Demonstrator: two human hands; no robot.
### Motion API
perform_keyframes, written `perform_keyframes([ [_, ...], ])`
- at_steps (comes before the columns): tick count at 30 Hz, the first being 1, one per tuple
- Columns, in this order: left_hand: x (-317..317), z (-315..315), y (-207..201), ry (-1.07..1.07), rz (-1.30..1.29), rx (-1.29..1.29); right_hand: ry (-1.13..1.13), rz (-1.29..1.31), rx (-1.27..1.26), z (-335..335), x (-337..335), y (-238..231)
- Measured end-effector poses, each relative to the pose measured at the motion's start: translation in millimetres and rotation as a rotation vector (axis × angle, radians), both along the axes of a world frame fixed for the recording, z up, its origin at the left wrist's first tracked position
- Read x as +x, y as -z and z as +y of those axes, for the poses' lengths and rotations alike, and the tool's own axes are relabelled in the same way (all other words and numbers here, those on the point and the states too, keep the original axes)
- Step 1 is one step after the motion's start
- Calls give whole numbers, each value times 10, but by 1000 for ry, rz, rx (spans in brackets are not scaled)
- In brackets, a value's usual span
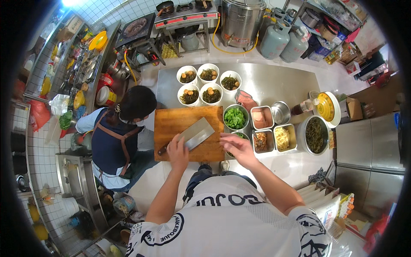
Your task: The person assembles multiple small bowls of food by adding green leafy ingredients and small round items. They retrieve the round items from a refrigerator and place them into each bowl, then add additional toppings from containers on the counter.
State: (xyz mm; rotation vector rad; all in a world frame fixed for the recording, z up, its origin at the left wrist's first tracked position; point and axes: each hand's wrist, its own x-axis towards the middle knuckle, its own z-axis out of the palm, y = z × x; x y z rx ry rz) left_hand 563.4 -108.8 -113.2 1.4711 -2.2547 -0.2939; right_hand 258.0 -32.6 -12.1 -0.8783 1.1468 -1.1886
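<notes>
A cleaver (pixel 199 132) with a broad steel blade and dark handle lies slantwise on the wooden cutting board (pixel 171 120). Over the join of handle and blade is my left hand (pixel 177 150), its fingers curled down on the cleaver; the handle's end sticks out on the left. My right hand (pixel 240 150) is open, fingers stretched leftward past the board's right edge. It is above a bowl of chopped greens (pixel 231 150), which it partly hides. Just beyond stands a larger metal bowl of green leaves (pixel 236 119).
Several white bowls (pixel 188 95) with dark greens and round slices stand at the table's far side. Metal containers with pink slices (pixel 259 116), chopped food (pixel 261 142) and pale yellow shreds (pixel 282 138) stand right, beside a pot of dark strips (pixel 316 135). A person (pixel 124 128) sits left.
</notes>
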Motion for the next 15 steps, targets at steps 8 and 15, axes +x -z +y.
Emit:
perform_keyframes([
  [8, 1430, 2275, 671, -631, -107, 694, -113, 210, 82, 521, -317, 153],
  [15, 1883, 4114, 909, -654, -125, 1219, -412, 385, -202, 53, 236, 140],
])
